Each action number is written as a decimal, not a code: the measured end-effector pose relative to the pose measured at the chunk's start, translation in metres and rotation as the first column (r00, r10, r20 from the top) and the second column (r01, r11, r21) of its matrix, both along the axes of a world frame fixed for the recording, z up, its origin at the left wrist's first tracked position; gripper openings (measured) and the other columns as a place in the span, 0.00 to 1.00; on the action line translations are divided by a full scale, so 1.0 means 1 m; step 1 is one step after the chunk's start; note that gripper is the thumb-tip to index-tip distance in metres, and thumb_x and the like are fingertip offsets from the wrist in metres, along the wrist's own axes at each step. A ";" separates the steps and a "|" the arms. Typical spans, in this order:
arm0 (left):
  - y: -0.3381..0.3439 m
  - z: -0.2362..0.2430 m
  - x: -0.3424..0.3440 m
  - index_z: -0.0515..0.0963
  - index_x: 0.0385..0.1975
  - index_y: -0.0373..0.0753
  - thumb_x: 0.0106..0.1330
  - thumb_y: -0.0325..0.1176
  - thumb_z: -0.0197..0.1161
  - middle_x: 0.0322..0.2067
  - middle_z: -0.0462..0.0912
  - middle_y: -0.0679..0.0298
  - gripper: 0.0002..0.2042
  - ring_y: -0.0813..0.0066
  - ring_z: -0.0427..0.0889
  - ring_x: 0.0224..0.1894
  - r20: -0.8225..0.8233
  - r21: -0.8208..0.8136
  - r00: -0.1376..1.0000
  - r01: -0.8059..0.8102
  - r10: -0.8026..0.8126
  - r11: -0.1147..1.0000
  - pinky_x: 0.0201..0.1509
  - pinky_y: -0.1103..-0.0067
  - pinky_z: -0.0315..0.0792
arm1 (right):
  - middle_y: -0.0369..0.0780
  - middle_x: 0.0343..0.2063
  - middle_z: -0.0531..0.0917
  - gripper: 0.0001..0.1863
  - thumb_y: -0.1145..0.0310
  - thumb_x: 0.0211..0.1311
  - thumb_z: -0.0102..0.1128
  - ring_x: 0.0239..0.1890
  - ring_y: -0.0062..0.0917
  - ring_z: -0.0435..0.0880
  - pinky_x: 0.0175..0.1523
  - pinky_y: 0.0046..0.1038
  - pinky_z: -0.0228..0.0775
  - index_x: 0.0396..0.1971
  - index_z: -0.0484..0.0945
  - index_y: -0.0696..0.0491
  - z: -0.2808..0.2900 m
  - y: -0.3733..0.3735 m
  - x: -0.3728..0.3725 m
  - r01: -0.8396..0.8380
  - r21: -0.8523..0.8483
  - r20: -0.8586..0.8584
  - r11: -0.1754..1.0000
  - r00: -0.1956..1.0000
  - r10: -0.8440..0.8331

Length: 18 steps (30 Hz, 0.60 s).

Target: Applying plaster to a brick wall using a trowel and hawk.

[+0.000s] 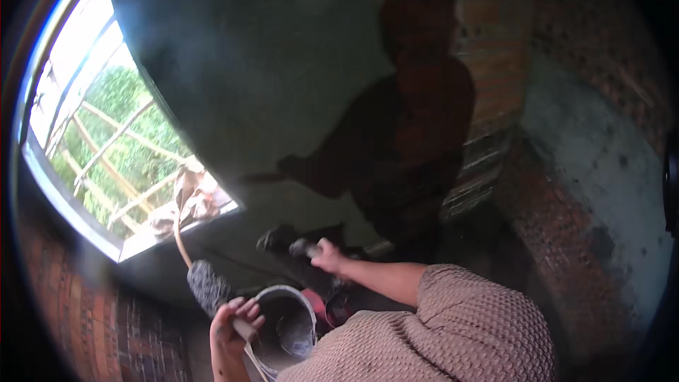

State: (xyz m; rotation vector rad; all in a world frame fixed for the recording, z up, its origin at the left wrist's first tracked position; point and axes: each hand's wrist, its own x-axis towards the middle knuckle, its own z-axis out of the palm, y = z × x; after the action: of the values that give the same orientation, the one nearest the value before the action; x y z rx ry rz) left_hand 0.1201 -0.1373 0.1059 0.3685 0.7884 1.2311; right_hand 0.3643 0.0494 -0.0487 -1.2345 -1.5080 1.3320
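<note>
Below the window, what has the left hand got?

Wooden handle of a grey-headed tool. I read fingers curled loosely round it, not a tight fist. Hand sits just beside the bucket, at its left.

And the right hand?

Closed round a short grey tool, forearm reaching across from the right. Tool end is dim and blurred; I can't tell what kind. Dark clutter lies near it.

Looks of the left one?

Head is dark grey, rough and lumpy, longer than wide. From my end I can't tell mortar from fibre. Handle is pale brown, plain, partly covered by the fingers.

Pointing where?

Long axis slants: head up and left, toward the window's lower edge, handle end down and right, at the bucket's left rim. Thin tan stick meets the far end of the head; can't tell if it's one piece with it.

Right-hand one?

I get its free end aimed left and slightly up, toward the dark wall.

Bucket?

Open top, pale rim, greyish inside. Red thing just beside it, on the right.
</note>
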 end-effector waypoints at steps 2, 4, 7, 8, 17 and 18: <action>0.018 0.019 0.015 0.73 0.33 0.37 0.59 0.29 0.51 0.39 0.79 0.52 0.06 0.61 0.79 0.38 -0.034 -0.027 0.999 0.005 -0.006 1.000 0.47 0.62 0.72 | 0.41 0.28 0.76 0.19 0.64 0.43 0.59 0.26 0.29 0.72 0.30 0.31 0.67 0.36 0.70 0.56 0.017 0.009 0.014 -0.073 -0.020 -0.118 0.997 0.991 0.071; 0.044 0.036 0.036 0.74 0.36 0.35 0.59 0.29 0.51 0.40 0.79 0.51 0.08 0.61 0.79 0.39 -0.067 -0.030 0.997 0.023 -0.025 0.999 0.47 0.65 0.73 | 0.39 0.27 0.77 0.14 0.63 0.51 0.53 0.25 0.26 0.74 0.30 0.29 0.67 0.36 0.74 0.54 0.050 0.007 0.043 -0.116 -0.270 -0.414 0.956 0.910 -0.006; 0.070 0.063 0.081 0.74 0.41 0.29 0.60 0.28 0.53 0.42 0.79 0.50 0.13 0.62 0.80 0.40 -0.185 0.004 0.948 0.263 -0.258 0.965 0.45 0.70 0.74 | 0.37 0.27 0.79 0.14 0.61 0.59 0.47 0.25 0.22 0.75 0.30 0.28 0.68 0.37 0.78 0.52 0.070 -0.010 0.053 -0.212 -0.500 -0.628 0.839 0.756 -0.183; 0.079 0.069 0.098 0.75 0.39 0.31 0.58 0.27 0.53 0.41 0.80 0.50 0.11 0.61 0.80 0.41 -0.227 -0.020 0.931 0.290 -0.287 0.957 0.45 0.68 0.74 | 0.38 0.28 0.79 0.14 0.61 0.59 0.48 0.26 0.22 0.76 0.31 0.28 0.68 0.38 0.78 0.52 0.069 -0.009 0.052 -0.276 -0.422 -0.722 0.863 0.678 -0.136; 0.209 0.114 0.333 0.79 0.31 0.34 0.57 0.27 0.54 0.31 0.81 0.54 0.08 0.66 0.79 0.25 -0.932 -0.288 0.076 0.439 -0.355 0.851 0.25 0.71 0.72 | 0.40 0.37 0.81 0.18 0.58 0.61 0.49 0.37 0.27 0.79 0.43 0.32 0.71 0.45 0.76 0.52 0.046 0.100 0.175 -0.395 0.112 -0.993 0.912 -0.078 0.088; 0.219 0.116 0.350 0.79 0.30 0.34 0.56 0.28 0.54 0.29 0.81 0.54 0.07 0.66 0.78 0.23 -0.940 -0.339 -0.128 0.455 -0.316 0.823 0.23 0.71 0.71 | 0.40 0.38 0.81 0.18 0.58 0.62 0.49 0.38 0.28 0.79 0.45 0.32 0.70 0.46 0.76 0.52 0.044 0.107 0.182 -0.413 0.091 -0.985 0.906 -0.171 0.021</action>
State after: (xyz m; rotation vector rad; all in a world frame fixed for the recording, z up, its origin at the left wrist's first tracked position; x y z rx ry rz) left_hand 0.4697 0.0816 0.2219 1.6235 1.6863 0.1439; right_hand 0.5460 0.1564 -0.0048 0.3248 -0.2467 1.9897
